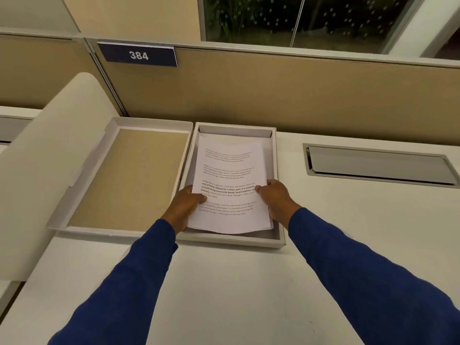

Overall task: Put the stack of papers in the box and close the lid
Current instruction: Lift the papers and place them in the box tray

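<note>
Left hand (185, 204) and right hand (275, 196) clamp the printed white paper stack (230, 185) by its side edges, thumbs on top. Stack sits between the fingers, inside the shallow white cardboard box (278, 195). Open tan-lined lid (129, 180) lies just left of left-hand fingers.

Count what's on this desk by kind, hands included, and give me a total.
Hands: 2, left hand and right hand, both gripping the paper stack
Paper stack: 1
Box: 1
Lid, open, beside the box: 1
Total: 5

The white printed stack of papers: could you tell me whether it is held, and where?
Both hands hold the white printed stack of papers by its side edges, left hand, right hand, over the open box.
</note>
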Demonstrator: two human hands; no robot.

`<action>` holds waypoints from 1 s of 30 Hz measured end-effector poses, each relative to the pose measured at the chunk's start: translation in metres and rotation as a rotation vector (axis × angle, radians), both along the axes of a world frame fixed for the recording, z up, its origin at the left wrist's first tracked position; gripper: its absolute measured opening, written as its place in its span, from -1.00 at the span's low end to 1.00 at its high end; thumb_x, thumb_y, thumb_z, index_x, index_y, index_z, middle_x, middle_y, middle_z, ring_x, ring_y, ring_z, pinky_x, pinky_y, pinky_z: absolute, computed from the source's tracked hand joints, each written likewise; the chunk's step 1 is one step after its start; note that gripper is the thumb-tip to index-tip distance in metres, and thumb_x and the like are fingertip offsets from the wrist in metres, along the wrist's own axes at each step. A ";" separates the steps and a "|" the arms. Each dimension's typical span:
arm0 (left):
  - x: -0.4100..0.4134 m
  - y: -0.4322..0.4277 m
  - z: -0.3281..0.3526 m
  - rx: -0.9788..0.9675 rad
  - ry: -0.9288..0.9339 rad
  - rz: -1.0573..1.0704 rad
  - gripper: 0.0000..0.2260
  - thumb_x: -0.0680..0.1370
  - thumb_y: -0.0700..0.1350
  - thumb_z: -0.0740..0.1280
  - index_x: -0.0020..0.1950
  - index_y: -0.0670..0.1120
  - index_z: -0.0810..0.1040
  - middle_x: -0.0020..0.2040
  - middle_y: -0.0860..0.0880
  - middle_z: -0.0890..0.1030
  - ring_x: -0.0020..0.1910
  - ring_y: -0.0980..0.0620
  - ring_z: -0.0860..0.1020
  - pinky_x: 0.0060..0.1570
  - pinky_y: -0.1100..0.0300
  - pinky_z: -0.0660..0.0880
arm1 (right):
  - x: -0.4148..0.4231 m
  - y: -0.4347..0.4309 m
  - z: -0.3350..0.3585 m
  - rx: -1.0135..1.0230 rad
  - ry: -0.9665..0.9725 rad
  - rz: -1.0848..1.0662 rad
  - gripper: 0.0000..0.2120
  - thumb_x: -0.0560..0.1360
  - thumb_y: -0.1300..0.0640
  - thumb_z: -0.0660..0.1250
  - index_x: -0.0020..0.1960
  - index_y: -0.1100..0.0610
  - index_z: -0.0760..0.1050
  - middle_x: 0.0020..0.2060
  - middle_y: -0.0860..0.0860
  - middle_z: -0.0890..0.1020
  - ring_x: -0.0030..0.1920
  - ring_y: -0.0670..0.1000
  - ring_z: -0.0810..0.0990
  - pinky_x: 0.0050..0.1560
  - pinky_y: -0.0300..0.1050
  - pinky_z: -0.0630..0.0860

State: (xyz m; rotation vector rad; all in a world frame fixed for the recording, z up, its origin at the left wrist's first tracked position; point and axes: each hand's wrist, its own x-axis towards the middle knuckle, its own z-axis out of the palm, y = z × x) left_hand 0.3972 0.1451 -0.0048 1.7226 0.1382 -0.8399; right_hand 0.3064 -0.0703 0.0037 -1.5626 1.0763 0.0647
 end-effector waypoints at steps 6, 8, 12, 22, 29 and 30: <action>0.000 -0.007 -0.017 0.145 -0.116 0.019 -0.79 0.61 -0.22 0.37 0.24 -0.09 0.51 0.19 -0.11 0.67 0.05 -0.12 0.67 0.02 -0.02 0.66 | 0.003 0.011 -0.003 -0.025 0.049 -0.009 -0.83 0.63 0.07 0.28 0.12 0.09 0.31 -0.17 -0.05 0.52 -0.18 -0.01 0.55 -0.32 -0.11 0.52; -0.001 -0.012 -0.015 0.183 -0.164 0.026 -0.72 0.62 -0.09 0.38 0.31 -0.10 0.49 0.20 -0.08 0.65 0.09 -0.11 0.65 0.10 -0.05 0.64 | 0.003 0.014 -0.002 -0.038 0.050 -0.011 -0.82 0.63 0.05 0.27 0.09 0.08 0.28 -0.22 -0.09 0.47 -0.24 -0.07 0.49 -0.36 -0.17 0.45; -0.002 -0.020 -0.012 0.246 -0.254 -0.030 -0.58 0.63 0.08 0.34 0.42 -0.08 0.45 0.27 -0.04 0.61 0.16 -0.08 0.61 0.14 0.00 0.60 | -0.001 0.017 -0.004 -0.060 0.059 0.027 -0.70 0.63 0.02 0.23 0.30 0.12 0.33 -0.03 -0.02 0.54 -0.14 -0.04 0.52 -0.26 -0.14 0.49; -0.002 -0.027 -0.021 0.315 -0.439 -0.050 -0.43 0.64 0.18 0.25 0.57 -0.09 0.33 0.44 -0.05 0.50 0.17 0.07 0.58 0.07 0.15 0.58 | -0.009 0.026 -0.005 -0.107 -0.098 -0.025 -0.56 0.62 0.13 0.16 0.49 0.10 0.23 0.33 0.04 0.54 0.14 0.07 0.57 0.05 0.00 0.62; -0.004 -0.029 -0.028 0.364 -0.549 -0.038 -0.44 0.67 0.14 0.22 0.58 -0.14 0.32 0.37 -0.15 0.50 0.34 -0.14 0.53 0.16 0.15 0.48 | -0.012 0.031 -0.010 -0.237 -0.101 0.072 -0.42 0.64 0.11 0.19 0.59 0.14 0.08 0.48 0.09 0.41 0.41 0.16 0.47 0.34 0.20 0.54; -0.006 -0.029 -0.031 0.383 -0.549 -0.032 -0.42 0.68 0.13 0.22 0.62 -0.13 0.26 0.41 -0.17 0.47 0.38 -0.15 0.49 0.14 0.19 0.40 | -0.013 0.032 -0.011 -0.257 -0.100 0.085 -0.41 0.64 0.11 0.19 0.60 0.15 0.07 0.50 0.10 0.39 0.43 0.16 0.45 0.35 0.21 0.52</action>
